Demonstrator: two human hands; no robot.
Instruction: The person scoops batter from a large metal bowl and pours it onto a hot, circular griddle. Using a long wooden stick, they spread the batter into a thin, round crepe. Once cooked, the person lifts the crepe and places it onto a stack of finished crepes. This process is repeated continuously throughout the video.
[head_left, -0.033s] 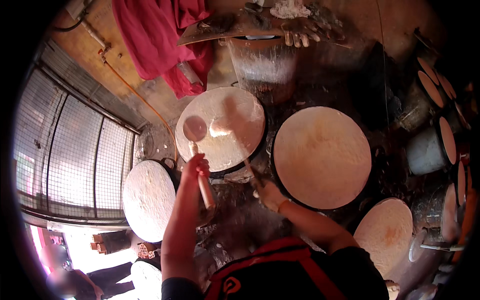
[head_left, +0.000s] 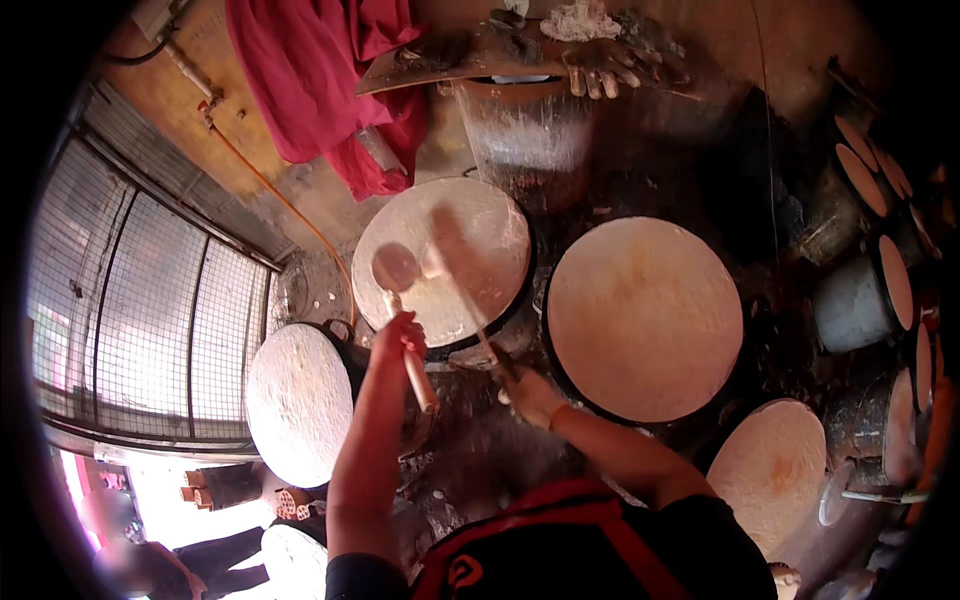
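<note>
The left hand [head_left: 398, 338] is closed around the pale handle of a ladle [head_left: 400, 290]. The ladle's long axis runs from lower right to upper left: the free end of the handle sticks out below the fist, toward the person, and the round bowl points up and away, hanging over the near left edge of a round griddle [head_left: 470, 225] coated with white batter. Whether the bowl touches the batter cannot be told.

The right hand [head_left: 530, 395] is closed on the near end of a thin stick [head_left: 470, 310], whose far end carries a flat spreader blurred by motion. Its long axis also leans up and to the left, from the hand across the same griddle, crossing close beside the ladle's handle.

Just to the right lies a larger round griddle [head_left: 645, 320] covered with a pale, tan-tinged sheet. Another white-coated round [head_left: 298, 400] sits to the lower left, beside the left forearm, and a fourth [head_left: 770, 470] to the lower right. A red cloth [head_left: 320, 80] hangs above, near a wire-mesh window [head_left: 150, 320] on the left.
</note>
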